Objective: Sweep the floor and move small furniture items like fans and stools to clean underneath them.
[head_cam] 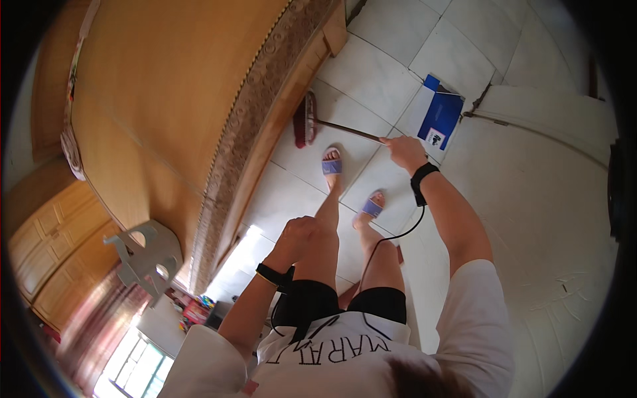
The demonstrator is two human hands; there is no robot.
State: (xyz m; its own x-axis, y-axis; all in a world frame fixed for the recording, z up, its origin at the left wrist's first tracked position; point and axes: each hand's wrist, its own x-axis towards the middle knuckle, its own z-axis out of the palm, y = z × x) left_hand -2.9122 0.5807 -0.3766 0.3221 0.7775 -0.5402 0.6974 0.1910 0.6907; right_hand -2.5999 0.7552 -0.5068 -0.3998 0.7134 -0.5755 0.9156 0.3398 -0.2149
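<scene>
My right hand grips the end of a thin dark stick. The stick's far end meets a dark red item on the tiled floor, close to the wooden bed frame. That item looks like a slipper or a brush head; I cannot tell which. My left hand rests on my left knee, its fingers bent over it and partly hidden. Nothing shows in it.
A blue cardboard box with a raised flap lies on the white floor tiles beyond my right hand. The bed frame borders the floor on the left. A grey plastic stool stands farther left. A black cable hangs from my right wristband.
</scene>
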